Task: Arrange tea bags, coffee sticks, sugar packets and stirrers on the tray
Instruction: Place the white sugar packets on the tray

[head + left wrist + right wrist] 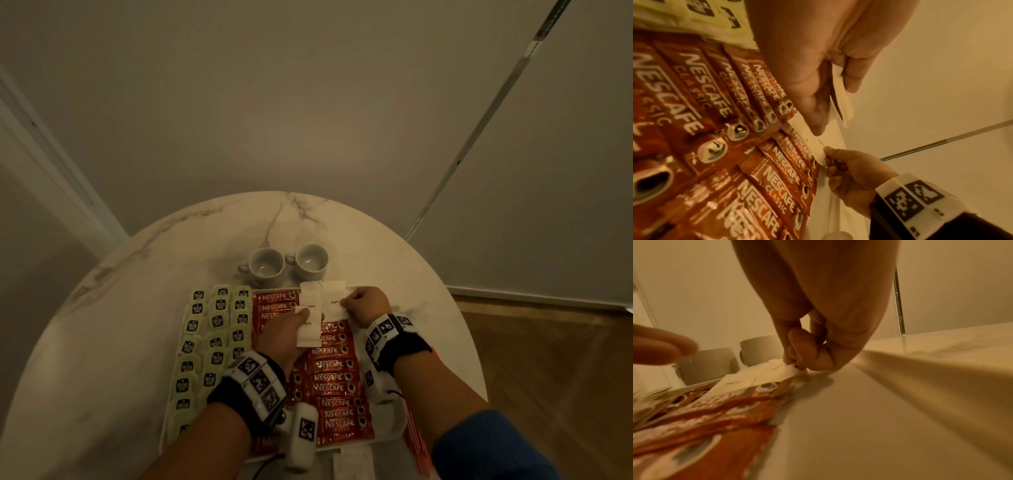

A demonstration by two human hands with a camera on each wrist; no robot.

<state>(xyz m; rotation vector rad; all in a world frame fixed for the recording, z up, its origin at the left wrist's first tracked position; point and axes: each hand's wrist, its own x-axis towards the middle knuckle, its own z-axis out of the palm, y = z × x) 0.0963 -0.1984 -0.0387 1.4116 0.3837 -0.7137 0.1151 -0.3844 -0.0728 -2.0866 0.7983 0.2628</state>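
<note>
The person is laying sugar packets along the far edge of the tray [394, 423], which sits on the round table [137, 308] and is mostly filled: tea bags [219, 322] down its left side, coffee sticks [334, 377] in red rows through the middle. The right hand [368, 305] pinches the right edge of one sugar packet [334, 301] at the tray's far right corner, fingers curled tight. The left hand [284, 334] grips a small stack of spare packets [310, 330] over the coffee sticks.

To do this well, I'd say set the pinched packet flat and square to the tray's far rim, just beside its neighbour [310, 298], not riding up on the coffee sticks. Feed from the left hand's stack one at a time, and keep sleeves clear of the two cups [287, 263] just past the far rim.
</note>
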